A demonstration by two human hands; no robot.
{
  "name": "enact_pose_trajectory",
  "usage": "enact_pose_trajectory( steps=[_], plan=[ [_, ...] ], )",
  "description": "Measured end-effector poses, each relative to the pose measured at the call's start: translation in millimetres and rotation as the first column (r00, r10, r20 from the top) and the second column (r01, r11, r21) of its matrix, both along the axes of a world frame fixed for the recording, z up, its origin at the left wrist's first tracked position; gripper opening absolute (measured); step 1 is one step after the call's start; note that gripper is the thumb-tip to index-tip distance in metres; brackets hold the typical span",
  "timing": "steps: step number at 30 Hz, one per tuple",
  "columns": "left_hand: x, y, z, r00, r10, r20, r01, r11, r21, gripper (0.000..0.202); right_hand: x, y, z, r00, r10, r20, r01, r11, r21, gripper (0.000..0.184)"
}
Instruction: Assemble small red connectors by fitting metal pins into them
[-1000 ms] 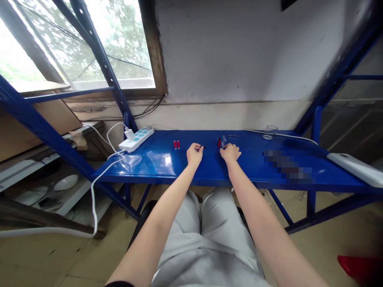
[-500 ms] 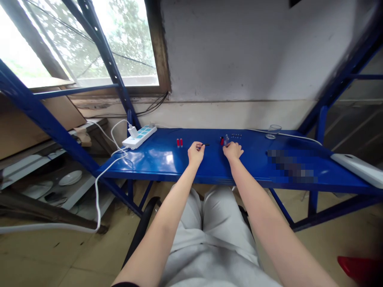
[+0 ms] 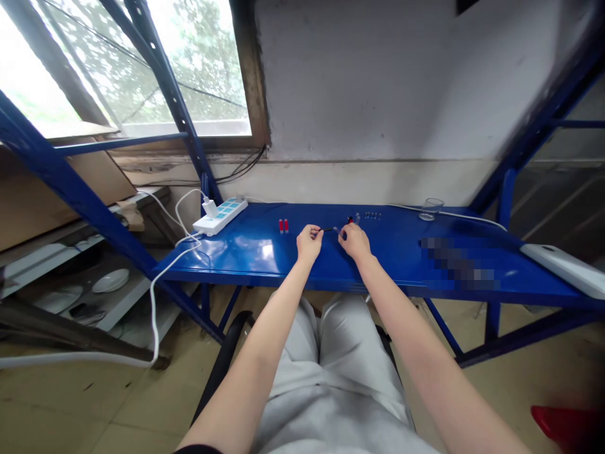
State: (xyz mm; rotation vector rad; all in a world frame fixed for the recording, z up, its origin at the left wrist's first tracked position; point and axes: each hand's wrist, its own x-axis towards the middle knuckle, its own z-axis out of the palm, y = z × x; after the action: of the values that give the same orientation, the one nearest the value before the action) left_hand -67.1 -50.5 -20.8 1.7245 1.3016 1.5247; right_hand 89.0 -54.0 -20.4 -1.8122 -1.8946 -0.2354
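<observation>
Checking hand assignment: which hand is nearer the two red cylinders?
Left. The left hand is right of the two red cylinders, apart from them; the right hand is farther right.

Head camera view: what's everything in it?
Blue metal table: one, blue, front centre
Small red cylinders: two, red, table's left
Thin black stick: one, black, in left hand
Small clear piece: one, colourless, in right hand
Second clear piece: one, colourless, beyond right hand
Short red piece: one, red-and-black, beside it
Tiny pale pieces: several, pale, further right
Clear round cup: one, colourless, right rear
White power strip: one, white, left end
White flat object: one, white, right end
Pixelated patch: one, dark, table's right
Brown-framed window: one, brown, upper left
Plain grey wall: one, grey, behind
White dishes: some, white, lower left
Glossy red object: one, red, lower right
Left hand, right hand: two, bare, over table
</observation>
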Motion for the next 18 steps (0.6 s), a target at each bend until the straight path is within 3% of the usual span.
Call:
enact_pose_trajectory(
  steps=[5,18],
  plan=[
    [1,1,-1.3,1.000,-0.014,-0.013,0.014,1.000,-0.022,0.009,-9,-5,5.0,0.993,0.033,0.112,-0.031,0.999,-0.022,0.012],
    [-1,-4,4.3,0.999,0.015,-0.051,-0.014,0.999,0.031,0.015,-13,-10,7.0,0.987,0.014,0.160,-0.013,1.000,-0.009,0.015]
  ],
)
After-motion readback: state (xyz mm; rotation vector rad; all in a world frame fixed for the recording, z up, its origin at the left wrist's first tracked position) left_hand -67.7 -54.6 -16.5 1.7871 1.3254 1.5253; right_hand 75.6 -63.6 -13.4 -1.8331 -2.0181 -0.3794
